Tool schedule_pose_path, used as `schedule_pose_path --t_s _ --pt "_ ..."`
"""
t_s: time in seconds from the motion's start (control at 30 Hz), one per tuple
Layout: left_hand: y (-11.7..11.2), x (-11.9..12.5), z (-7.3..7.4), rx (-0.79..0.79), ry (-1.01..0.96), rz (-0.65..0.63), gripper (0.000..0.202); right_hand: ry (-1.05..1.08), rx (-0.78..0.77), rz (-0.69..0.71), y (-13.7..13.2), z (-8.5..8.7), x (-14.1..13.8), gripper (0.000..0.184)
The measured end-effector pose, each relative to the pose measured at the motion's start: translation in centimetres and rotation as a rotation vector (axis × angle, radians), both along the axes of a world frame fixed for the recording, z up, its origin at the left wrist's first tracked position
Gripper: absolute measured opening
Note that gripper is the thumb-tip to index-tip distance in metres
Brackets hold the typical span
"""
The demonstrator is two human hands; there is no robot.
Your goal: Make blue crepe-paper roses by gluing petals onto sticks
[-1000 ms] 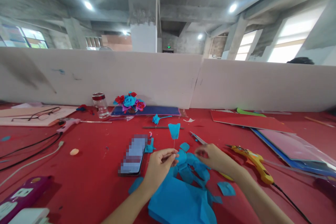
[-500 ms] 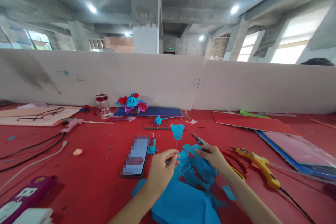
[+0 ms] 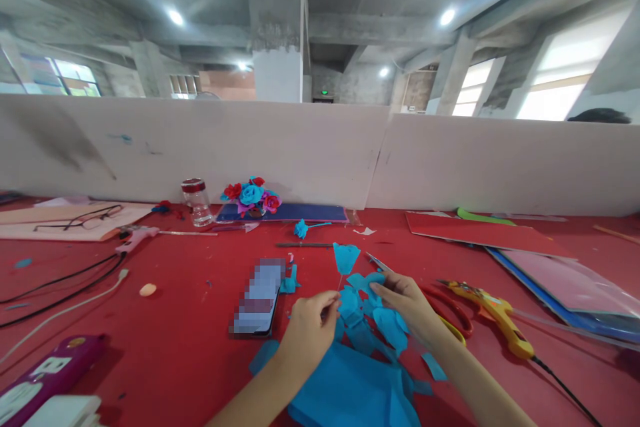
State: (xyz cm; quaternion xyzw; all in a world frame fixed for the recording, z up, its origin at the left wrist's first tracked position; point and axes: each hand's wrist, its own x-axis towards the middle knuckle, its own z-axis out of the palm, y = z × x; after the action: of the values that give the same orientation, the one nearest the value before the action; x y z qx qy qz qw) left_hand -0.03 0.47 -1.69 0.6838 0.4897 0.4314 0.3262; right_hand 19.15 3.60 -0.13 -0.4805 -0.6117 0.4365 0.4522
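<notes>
The left hand [image 3: 311, 327] has its thumb and fingertips pinched together on a thin stem [image 3: 341, 281], and a blue paper petal [image 3: 346, 258] stands at the top of it, leaning slightly to the right, just above the grip. Close beside it on the right, the right hand [image 3: 406, 300] has its thumb and fingers brought together on a loose blue piece [image 3: 376, 280], near the stem but apart from it.

Just below and between the two hands I see a scatter of cut blue pieces [image 3: 393, 328], and nearer the person, a folded blue paper stack [image 3: 357, 387]. Left of the left hand lies a smartphone [image 3: 260, 297], its screen blurred out. Red-handled scissors [image 3: 468, 321] rest partly behind the right hand, with a yellow glue gun [image 3: 495, 313] farther right.

Beyond the grip, a small blue paper flower [image 3: 301, 228] lies past a dark stick [image 3: 303, 245]. Farther off to the left are a red, blue and purple bouquet [image 3: 251, 195] and a red-lidded glass jar [image 3: 197, 203], before a white partition [image 3: 250, 140].
</notes>
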Motion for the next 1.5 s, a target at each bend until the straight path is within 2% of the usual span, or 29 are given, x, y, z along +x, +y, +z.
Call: schedule_pose_path --t_s 0.2,0.27,0.53,0.77,1.0,1.23,1.5 --pt "0.0 -0.1 0.1 -0.053 -0.032 0.024 0.026 -0.118 0.092 -0.170 1.0 -1.2 1.3 0.019" --pt "0.1 -0.1 0.0 -0.044 -0.026 0.028 0.026 -0.137 0.097 -0.177 1.1 -1.4 1.4 0.018" --pt "0.0 -0.1 0.1 0.053 0.137 0.038 0.027 -0.016 0.006 0.026 0.4 -0.7 0.0 0.028" --pt "-0.3 -0.1 -0.3 0.143 0.291 0.044 0.030 0.175 -0.035 0.077 -1.3 0.5 -1.2 0.026" --pt "-0.6 0.0 0.0 0.133 0.479 0.060 0.032 0.139 0.071 -0.081 -1.5 0.2 -1.3 0.031" --pt "-0.7 0.1 0.0 0.128 0.678 0.082 0.034 0.050 0.122 -0.143 -1.7 0.5 -2.0 0.036" --pt "-0.8 0.2 -0.1 0.172 0.899 0.032 0.042 0.008 0.148 -0.200 -1.6 0.1 -2.2 0.036"
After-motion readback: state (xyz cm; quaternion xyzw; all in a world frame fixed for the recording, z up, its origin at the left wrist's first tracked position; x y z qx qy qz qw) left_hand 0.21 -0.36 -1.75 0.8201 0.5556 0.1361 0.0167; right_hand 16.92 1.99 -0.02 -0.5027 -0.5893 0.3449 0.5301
